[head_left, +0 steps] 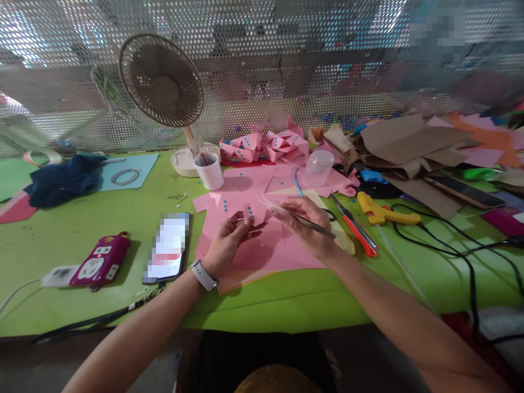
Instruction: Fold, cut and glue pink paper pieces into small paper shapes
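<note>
My left hand (229, 238) pinches a blue-marked pink piece (257, 213). My right hand (303, 225) holds a slim tool (318, 228) nearby.

A fan (166, 91) stands beyond a lit phone (167, 245).

This looks like a craft workshop. The green worktop (286, 305) carries a yellow glue gun (373, 212), an orange-handled cutter (360, 236), folded pink paper shapes (286, 143) and heaped brown sheets (409, 136), backed by a perforated screen (254, 43).
</note>
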Available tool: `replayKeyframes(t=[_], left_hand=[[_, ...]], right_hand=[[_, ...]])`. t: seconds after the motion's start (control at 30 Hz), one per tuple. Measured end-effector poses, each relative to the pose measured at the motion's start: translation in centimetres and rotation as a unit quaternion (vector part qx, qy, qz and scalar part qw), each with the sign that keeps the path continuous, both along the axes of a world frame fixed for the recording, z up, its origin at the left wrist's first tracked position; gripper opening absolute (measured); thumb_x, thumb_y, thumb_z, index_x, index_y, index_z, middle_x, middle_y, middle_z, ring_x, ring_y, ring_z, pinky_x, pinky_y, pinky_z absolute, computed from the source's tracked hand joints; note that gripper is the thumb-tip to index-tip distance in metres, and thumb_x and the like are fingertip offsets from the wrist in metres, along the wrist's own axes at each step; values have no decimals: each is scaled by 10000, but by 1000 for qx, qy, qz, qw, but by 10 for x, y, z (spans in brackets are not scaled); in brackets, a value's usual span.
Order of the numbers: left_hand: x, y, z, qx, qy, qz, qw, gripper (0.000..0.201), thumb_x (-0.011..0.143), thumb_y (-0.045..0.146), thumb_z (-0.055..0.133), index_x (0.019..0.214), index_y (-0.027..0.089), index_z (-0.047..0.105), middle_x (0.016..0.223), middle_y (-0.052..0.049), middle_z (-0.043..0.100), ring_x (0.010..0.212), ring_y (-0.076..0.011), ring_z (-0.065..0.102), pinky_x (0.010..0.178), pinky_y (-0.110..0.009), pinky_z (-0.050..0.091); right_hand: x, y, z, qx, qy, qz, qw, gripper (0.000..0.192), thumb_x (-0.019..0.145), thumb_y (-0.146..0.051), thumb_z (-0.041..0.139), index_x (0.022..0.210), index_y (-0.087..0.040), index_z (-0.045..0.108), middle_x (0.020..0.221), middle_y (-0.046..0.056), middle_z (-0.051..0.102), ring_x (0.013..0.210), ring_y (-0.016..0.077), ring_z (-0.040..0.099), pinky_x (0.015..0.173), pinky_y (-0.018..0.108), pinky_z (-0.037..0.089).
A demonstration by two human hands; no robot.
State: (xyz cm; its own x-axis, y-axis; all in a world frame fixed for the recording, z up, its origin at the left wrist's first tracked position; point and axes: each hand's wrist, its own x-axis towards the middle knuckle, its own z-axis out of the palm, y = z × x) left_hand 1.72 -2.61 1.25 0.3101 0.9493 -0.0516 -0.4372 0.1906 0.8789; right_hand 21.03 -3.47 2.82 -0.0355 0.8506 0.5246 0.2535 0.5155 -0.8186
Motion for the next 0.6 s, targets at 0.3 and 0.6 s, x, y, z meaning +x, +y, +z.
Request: replayKeyframes(t=[0.3, 0.6], left_hand=[[0, -2, -2, 26, 29, -14, 999, 218, 813, 341, 719, 899, 151, 655, 921, -51, 714, 925, -200, 703, 872, -327, 556], [0, -3, 2, 8, 71, 1, 997, 289, 726, 383, 788, 819, 132, 680, 919, -84, 748, 869, -220, 723, 763, -310, 589]], right_hand=[[3, 12, -8, 77, -160, 12, 984, 185, 917, -330, 588, 1051, -284, 708, 938, 19, 737, 867, 186, 655, 922, 397, 462], [-5, 4, -9, 47, -124, 41, 990, 196, 903, -218, 581, 1057, -253, 697, 944, 23, 713, 858, 149, 655, 765, 272, 510]])
